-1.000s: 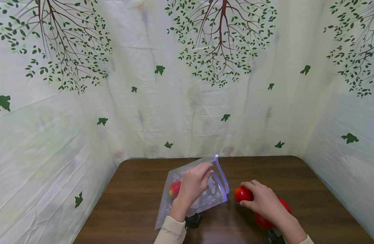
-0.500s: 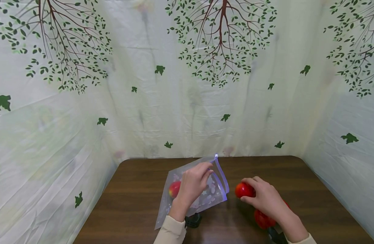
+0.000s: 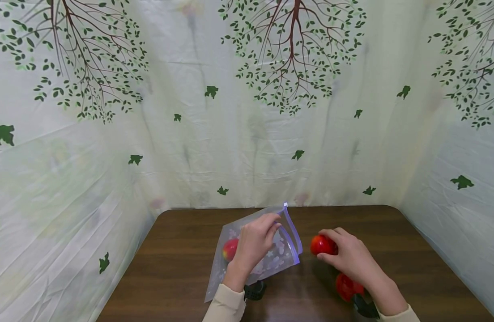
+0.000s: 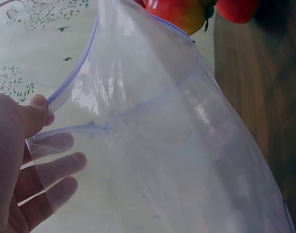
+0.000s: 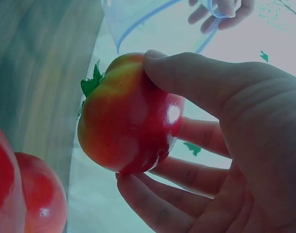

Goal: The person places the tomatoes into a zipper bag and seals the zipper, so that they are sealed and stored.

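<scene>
In the head view, my left hand (image 3: 255, 241) pinches the lip of a clear zip bag (image 3: 267, 267) with a purple zip edge. The bag lies tilted on the table, its mouth parted toward the right. Inside it is a red-yellow round fruit (image 3: 230, 249), partly covered by that hand. Thumb and fingers of my right hand (image 5: 245, 111) grip a shiny tomato (image 5: 123, 116) with a green leafy top, just right of the bag's mouth. Between thumb and forefinger, the left wrist view shows the bag's zip edge (image 4: 70, 85).
Under my right wrist lies another shiny red fruit or vegetable (image 3: 349, 286); red rounded things (image 5: 43, 194) also show in the right wrist view. The brown wooden table (image 3: 162, 255) meets a pale curtain (image 3: 255, 179) printed with trees at its back edge.
My right hand has shifted slightly away from me with the tomato in its grip. Less of the red things beneath its wrist shows now. The left hand and bag stay nearly still.
</scene>
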The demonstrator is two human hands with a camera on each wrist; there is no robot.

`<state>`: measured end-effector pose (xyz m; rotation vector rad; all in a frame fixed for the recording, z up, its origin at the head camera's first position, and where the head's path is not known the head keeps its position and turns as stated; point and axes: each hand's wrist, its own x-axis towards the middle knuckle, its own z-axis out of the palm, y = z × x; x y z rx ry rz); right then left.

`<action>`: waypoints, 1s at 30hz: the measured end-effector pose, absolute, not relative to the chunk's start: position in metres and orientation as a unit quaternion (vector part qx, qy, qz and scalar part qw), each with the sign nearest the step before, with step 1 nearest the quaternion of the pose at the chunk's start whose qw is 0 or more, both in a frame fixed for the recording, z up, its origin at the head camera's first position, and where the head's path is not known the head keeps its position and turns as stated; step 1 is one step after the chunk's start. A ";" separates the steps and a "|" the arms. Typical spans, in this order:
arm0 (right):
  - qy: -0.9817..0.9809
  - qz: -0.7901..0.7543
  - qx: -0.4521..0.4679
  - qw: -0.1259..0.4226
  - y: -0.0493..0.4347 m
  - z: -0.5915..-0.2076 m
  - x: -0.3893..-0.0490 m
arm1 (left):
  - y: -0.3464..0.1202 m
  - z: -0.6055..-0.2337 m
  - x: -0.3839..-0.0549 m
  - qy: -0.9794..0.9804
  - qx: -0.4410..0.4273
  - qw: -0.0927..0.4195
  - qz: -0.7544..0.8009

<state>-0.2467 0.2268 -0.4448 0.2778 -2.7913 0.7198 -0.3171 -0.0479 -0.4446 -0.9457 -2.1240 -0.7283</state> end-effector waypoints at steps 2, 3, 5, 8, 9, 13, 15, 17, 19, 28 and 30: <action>-0.956 0.247 0.095 0.126 0.226 -0.444 -0.247 | -0.048 -0.445 -0.317 -0.815 -0.365 0.350 -0.282; -0.956 0.248 0.095 0.127 0.226 -0.444 -0.247 | -0.048 -0.445 -0.318 -0.813 -0.366 0.353 -0.283; -0.955 0.250 0.096 0.129 0.225 -0.443 -0.247 | -0.048 -0.445 -0.318 -0.812 -0.367 0.355 -0.282; -0.953 0.255 0.098 0.131 0.223 -0.443 -0.247 | -0.048 -0.445 -0.318 -0.810 -0.368 0.358 -0.282; -0.952 0.257 0.100 0.131 0.223 -0.442 -0.248 | -0.048 -0.445 -0.318 -0.811 -0.368 0.358 -0.282; -0.949 0.262 0.110 0.139 0.221 -0.438 -0.249 | -0.049 -0.445 -0.317 -0.812 -0.367 0.353 -0.283; -0.947 0.261 0.117 0.144 0.220 -0.436 -0.250 | -0.049 -0.445 -0.317 -0.814 -0.366 0.351 -0.284; -0.946 0.260 0.121 0.149 0.219 -0.434 -0.251 | -0.049 -0.445 -0.316 -0.814 -0.367 0.351 -0.283; -0.945 0.260 0.122 0.154 0.217 -0.432 -0.251 | -0.049 -0.444 -0.316 -0.812 -0.368 0.354 -0.283; -0.937 0.279 0.130 0.167 0.209 -0.423 -0.253 | -0.049 -0.444 -0.318 -0.801 -0.373 0.375 -0.282; -0.935 0.282 0.133 0.169 0.207 -0.423 -0.254 | -0.049 -0.444 -0.318 -0.802 -0.372 0.372 -0.283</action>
